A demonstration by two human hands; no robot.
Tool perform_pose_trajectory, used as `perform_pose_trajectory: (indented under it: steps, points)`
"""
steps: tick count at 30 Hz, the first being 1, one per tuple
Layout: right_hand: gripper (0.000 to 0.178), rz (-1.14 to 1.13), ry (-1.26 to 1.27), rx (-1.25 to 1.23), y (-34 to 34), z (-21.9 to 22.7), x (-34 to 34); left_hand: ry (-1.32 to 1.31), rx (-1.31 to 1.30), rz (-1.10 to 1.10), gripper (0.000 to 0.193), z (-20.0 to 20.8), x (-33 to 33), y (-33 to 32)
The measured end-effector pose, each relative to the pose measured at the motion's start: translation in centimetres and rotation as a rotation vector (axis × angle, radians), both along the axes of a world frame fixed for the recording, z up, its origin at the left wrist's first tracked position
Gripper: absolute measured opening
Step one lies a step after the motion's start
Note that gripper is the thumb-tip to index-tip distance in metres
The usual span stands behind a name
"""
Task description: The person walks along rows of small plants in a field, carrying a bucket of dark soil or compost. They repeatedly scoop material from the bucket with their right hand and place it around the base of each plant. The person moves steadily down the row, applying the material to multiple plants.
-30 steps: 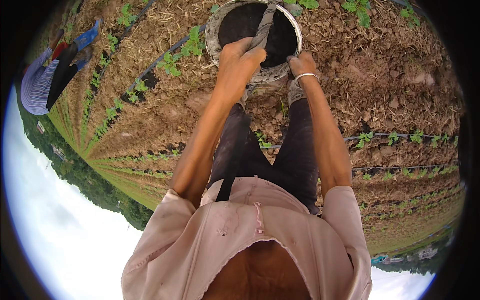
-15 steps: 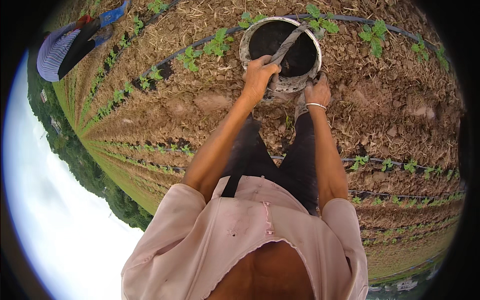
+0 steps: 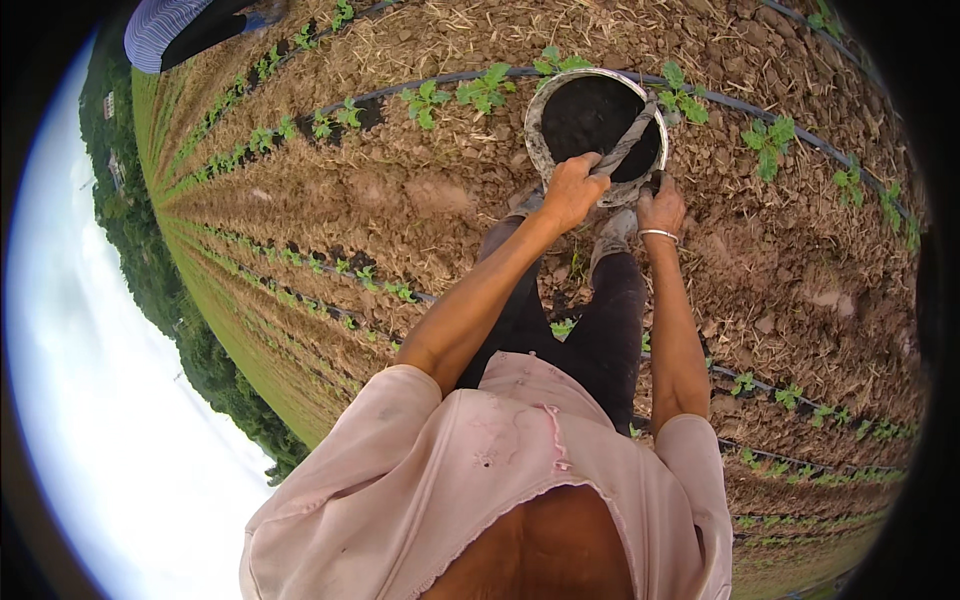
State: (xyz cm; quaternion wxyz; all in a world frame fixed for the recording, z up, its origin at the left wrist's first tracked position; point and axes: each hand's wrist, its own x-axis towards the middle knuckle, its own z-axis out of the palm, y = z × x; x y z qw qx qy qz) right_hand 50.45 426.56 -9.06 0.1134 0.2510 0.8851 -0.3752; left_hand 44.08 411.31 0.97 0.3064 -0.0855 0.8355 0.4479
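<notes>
A round white bucket (image 3: 533,135), its wall smeared with dirt, holds dark, soil-like material (image 3: 585,112). A thick grey wrapped handle (image 3: 634,140) crosses the right part of its mouth. My left hand (image 3: 574,192) is closed round the near end of this handle. At the near right side of the bucket, my right hand (image 3: 662,210) is closed against the rim, fingertips darkened and partly hidden; a pale bracelet (image 3: 659,234) circles that wrist. My dirt-covered shoe (image 3: 614,232) stands just below the bucket.
Beyond the bucket a black drip hose (image 3: 440,79) runs along a row of young leafy plants (image 3: 486,88). More planted rows spread left and right over cloddy, straw-strewn soil (image 3: 400,200). Another person (image 3: 172,28) in striped clothing bends at the upper left.
In the view, the bucket and both hands have shifted right and slightly down. The handle now lies further right across the mouth. The other person has moved toward the top edge.
</notes>
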Motion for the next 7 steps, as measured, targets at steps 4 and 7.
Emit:
perform_pose_trajectory:
  steps: [4, 7]
  points:
    - [0.040, 0.018, -0.110, -0.077, 0.3, -0.9, 0.3, -0.095, 0.028, 0.006, 0.036, 0.0, -0.2, 0.5]
    - [0.043, 0.026, -0.189, -0.100, -0.4, -0.1, 0.1, -0.021, 0.048, -0.021, 0.032, -1.8, 0.1, -0.3]
